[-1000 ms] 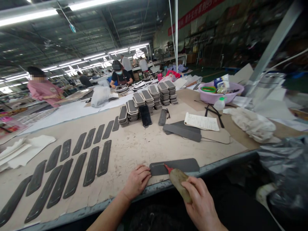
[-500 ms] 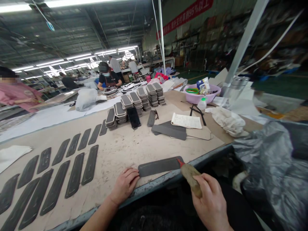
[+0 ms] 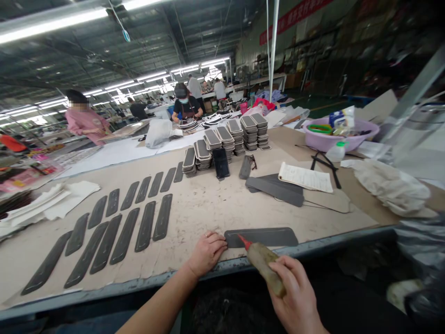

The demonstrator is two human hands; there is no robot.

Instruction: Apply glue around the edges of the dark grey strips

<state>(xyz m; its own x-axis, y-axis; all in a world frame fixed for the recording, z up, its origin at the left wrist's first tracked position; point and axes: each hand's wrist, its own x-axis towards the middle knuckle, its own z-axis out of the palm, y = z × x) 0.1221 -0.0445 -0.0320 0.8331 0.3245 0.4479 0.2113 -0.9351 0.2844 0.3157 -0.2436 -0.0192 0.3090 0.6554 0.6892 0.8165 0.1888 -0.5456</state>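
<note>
Right hand (image 3: 295, 293) clasps a red-tipped bottle (image 3: 263, 265); beyond lies the dark strip (image 3: 274, 236), left hand (image 3: 207, 251) unclenched, touching its left end.

Lilac basin (image 3: 321, 143) w/ green ring (image 3: 320, 130) inside, poss. tape roll; green-capped btl (image 3: 336, 151) just beside. Crumpled off-white cloth (image 3: 391, 188) nr R edge, notepad (image 3: 305, 177) to its L. Blk smartphone (image 3: 221, 163) mid-view. Bg: co-worker (image 3: 85, 123) in pink at L, red banner (image 3: 295, 21) up R.
</note>
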